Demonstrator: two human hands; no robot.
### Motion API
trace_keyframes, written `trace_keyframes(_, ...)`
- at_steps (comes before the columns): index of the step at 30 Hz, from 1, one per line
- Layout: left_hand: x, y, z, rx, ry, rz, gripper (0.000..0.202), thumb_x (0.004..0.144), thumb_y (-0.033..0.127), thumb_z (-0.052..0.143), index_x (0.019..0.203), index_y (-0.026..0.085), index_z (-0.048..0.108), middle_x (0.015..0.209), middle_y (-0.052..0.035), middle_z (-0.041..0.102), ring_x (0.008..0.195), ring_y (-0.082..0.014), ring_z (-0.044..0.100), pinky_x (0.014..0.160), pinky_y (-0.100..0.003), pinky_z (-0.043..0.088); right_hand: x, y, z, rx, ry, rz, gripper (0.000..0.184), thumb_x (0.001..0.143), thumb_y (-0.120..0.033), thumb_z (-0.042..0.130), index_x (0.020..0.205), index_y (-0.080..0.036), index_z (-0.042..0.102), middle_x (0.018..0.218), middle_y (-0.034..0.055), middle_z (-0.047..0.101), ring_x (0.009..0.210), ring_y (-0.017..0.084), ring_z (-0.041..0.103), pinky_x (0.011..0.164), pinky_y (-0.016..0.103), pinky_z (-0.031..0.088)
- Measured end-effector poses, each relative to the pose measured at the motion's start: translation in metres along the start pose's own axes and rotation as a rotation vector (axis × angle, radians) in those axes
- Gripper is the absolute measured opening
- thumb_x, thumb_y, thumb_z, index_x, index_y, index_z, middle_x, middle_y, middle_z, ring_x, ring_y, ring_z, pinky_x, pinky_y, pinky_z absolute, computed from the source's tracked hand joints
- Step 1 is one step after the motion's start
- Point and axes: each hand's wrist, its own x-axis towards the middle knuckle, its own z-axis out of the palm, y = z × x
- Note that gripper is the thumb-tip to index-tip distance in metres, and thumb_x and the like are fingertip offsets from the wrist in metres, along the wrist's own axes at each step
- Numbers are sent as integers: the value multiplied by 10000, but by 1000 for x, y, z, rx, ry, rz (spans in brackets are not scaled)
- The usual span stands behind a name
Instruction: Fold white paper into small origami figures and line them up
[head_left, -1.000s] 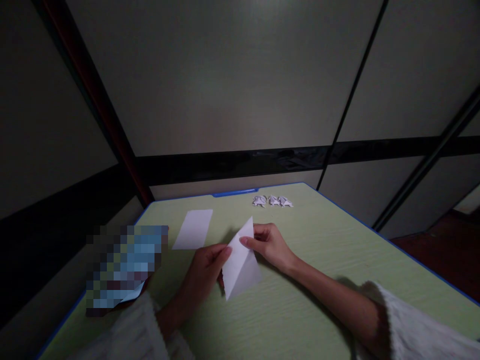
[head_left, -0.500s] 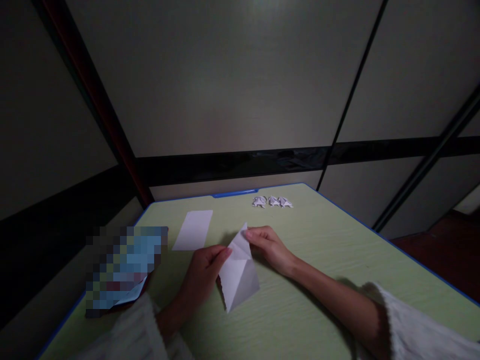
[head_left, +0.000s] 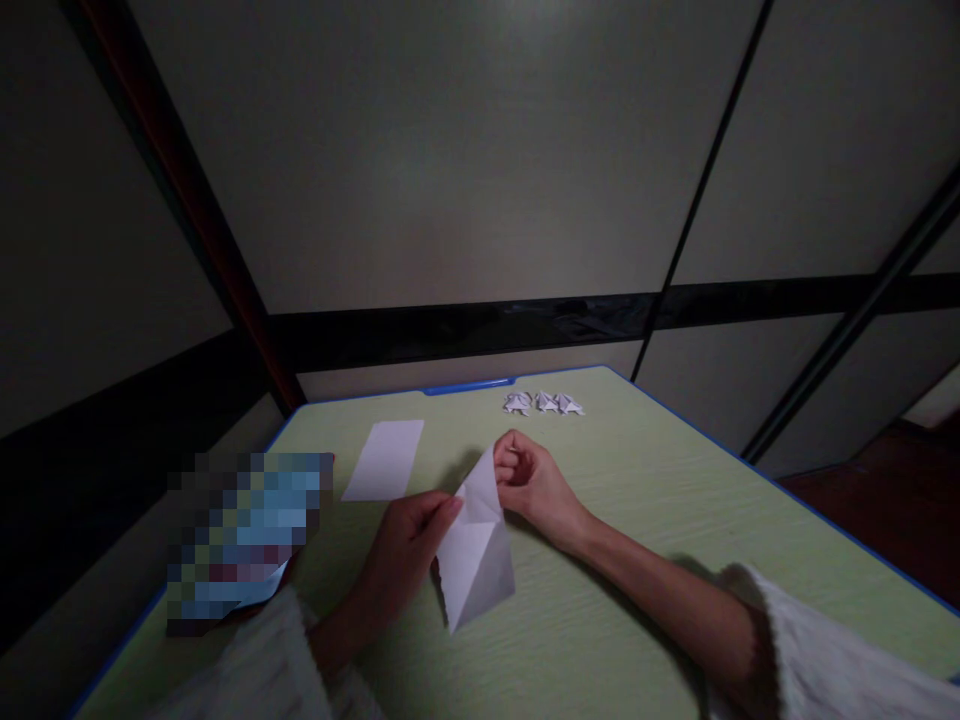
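A creased white sheet of paper (head_left: pixel 472 560) is held up above the table, its upper end folded to a point and its left edge ragged. My left hand (head_left: pixel 415 535) pinches it at the left side, thumb on top. At the upper right edge of the sheet is my right hand (head_left: pixel 536 490), its fingers curled in and touching the paper; part of the fingertips is hidden behind it. Beyond my hands lie several small folded paper figures (head_left: pixel 547 402). Left of them rests a flat white stack of paper (head_left: pixel 384 460).
The pale green table (head_left: pixel 637 620) has a blue edge and a blue ledge (head_left: pixel 470 386) at the back. A blurred-out blue item (head_left: pixel 255 540) lies at the left side. Behind the table stand large panels (head_left: pixel 465 160) with a dark band.
My right thumb has come off the front of the paper's tip, and the fingers have curled in at its right edge. My left hand keeps its pinch.
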Motion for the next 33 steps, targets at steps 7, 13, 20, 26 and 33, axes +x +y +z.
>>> trace_keyframes(7, -2, -1, 1, -27, -77, -52, 307, 667, 403, 437, 471, 168, 411, 390, 70, 288, 356, -66, 284, 352, -183, 192, -3, -5, 5, -62, -118, 135, 376, 434, -163, 720, 723, -143, 480, 553, -53, 543, 448, 42, 480, 430, 152, 370)
trace_keyframes(13, -1, 1, 3, -26, -87, -63, 293, 623, 353, 455, 414, 166, 371, 394, 71, 258, 378, -54, 235, 371, -181, 157, -7, -8, 8, -220, -163, 181, 236, 480, -201, 700, 615, -102, 532, 518, -47, 521, 440, 25, 436, 429, 147, 323)
trace_keyframes(20, 2, -4, 1, -255, -130, -140, 205, 555, 321, 529, 476, 137, 486, 415, 58, 369, 393, -59, 307, 383, -175, 195, -7, -6, 9, -240, -81, 169, 271, 495, -275, 689, 598, -115, 496, 494, -57, 480, 424, 28, 403, 406, 152, 290)
trace_keyframes(26, 3, -7, -1, -495, -256, -211, 263, 513, 301, 604, 691, 107, 592, 493, 25, 503, 435, -77, 401, 404, -174, 249, -4, -6, 8, -299, 41, 84, 268, 514, -287, 671, 591, -123, 475, 485, -60, 448, 418, 31, 368, 395, 156, 266)
trace_keyframes(33, 6, -8, 2, -342, -194, -264, 363, 530, 409, 620, 719, 100, 606, 484, 23, 530, 401, -79, 410, 389, -183, 268, -6, -2, 7, -341, 20, 34, 133, 604, -198, 593, 627, -129, 481, 510, -51, 439, 432, 42, 368, 399, 165, 262)
